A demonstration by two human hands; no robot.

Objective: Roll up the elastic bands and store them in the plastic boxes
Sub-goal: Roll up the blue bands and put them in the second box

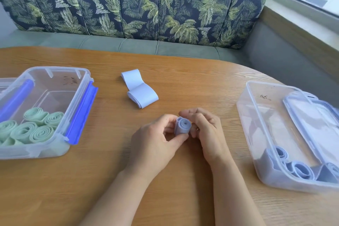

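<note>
A pale lavender elastic band (182,127), wound into a tight spiral roll, stands on end between your two hands over the wooden table (183,71). Your left hand (156,139) pinches it with thumb and fingers. Your right hand (206,130) curls its fingers against the other side. The rolling looks finished. Next, likely carry it, pinched firmly so it cannot unwind, to the clear plastic box on your right (256,113), beside the blue rolls (300,169) there. A flat folded lavender band (140,88) waits beyond.
</note>
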